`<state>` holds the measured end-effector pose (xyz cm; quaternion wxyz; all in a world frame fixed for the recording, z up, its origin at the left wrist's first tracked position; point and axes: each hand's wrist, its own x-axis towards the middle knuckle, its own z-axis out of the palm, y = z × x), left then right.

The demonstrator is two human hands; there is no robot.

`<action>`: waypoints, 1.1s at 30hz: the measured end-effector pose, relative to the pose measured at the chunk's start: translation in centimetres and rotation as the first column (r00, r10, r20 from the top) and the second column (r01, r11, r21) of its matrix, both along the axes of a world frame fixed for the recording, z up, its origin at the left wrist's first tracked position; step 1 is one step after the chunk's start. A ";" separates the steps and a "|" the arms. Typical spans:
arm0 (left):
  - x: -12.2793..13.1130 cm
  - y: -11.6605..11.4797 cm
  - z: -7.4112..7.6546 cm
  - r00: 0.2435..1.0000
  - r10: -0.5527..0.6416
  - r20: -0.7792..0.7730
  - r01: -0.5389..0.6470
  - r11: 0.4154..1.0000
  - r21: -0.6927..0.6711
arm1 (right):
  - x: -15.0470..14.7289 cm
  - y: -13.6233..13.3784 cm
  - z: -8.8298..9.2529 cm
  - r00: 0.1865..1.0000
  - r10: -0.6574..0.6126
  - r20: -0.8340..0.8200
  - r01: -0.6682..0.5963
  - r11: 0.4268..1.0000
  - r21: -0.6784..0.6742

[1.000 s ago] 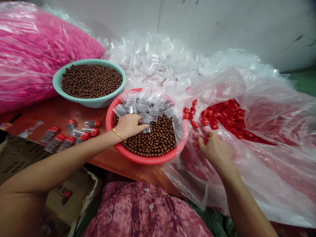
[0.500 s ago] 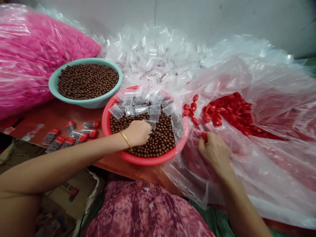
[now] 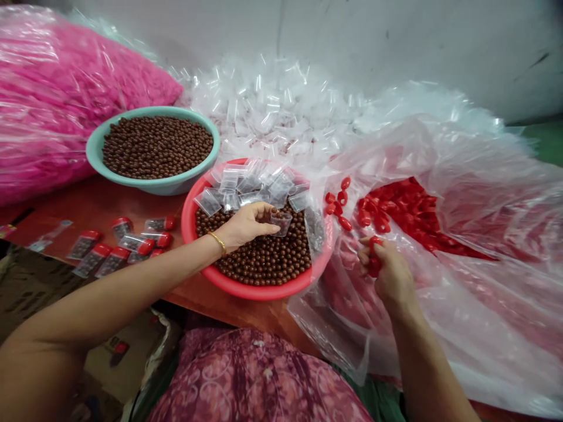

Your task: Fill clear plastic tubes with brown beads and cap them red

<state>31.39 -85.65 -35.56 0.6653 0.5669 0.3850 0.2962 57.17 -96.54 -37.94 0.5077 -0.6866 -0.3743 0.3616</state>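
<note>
In the head view, the left hand (image 3: 248,225) pinches a clear flattened plastic container (image 3: 282,224) over glossy brown round beads (image 3: 268,261) within the round red plastic basin (image 3: 189,220), presumably so strays drop back, while right of that basin the right hand (image 3: 387,264) pinches at least one red oval plastic cap (image 3: 375,258), likely for secure grip.

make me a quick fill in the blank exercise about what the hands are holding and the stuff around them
1. The left hand holds a clear container above small balls coloured ____.
2. The plastic held in the right hand is coloured ____.
3. The gold bracelet is worn on the ____ side.
4. The big bag at the picture's upper left holds ____ pieces.

Missing words: brown; red; left; pink
</note>
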 end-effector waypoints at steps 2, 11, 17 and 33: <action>-0.7 -0.3 0.2 0.996 0.007 0.087 -0.004 0.999 -0.035 | -0.6 0.5 0.7 0.997 0.037 -0.068 -0.035 0.999 0.030; -0.7 -1.2 0.5 0.969 -0.145 0.198 0.151 0.988 -0.016 | -5.3 3.0 4.2 0.912 0.364 0.188 -0.393 0.907 0.151; -1.0 -1.3 0.7 0.961 -0.173 0.215 0.171 0.985 0.026 | -7.9 5.0 5.1 0.732 0.506 0.456 -0.637 0.745 0.198; -0.9 -1.1 0.1 0.956 -0.285 0.075 0.281 0.957 0.068 | -8.4 6.5 4.8 0.829 0.480 -0.288 -0.479 0.874 0.078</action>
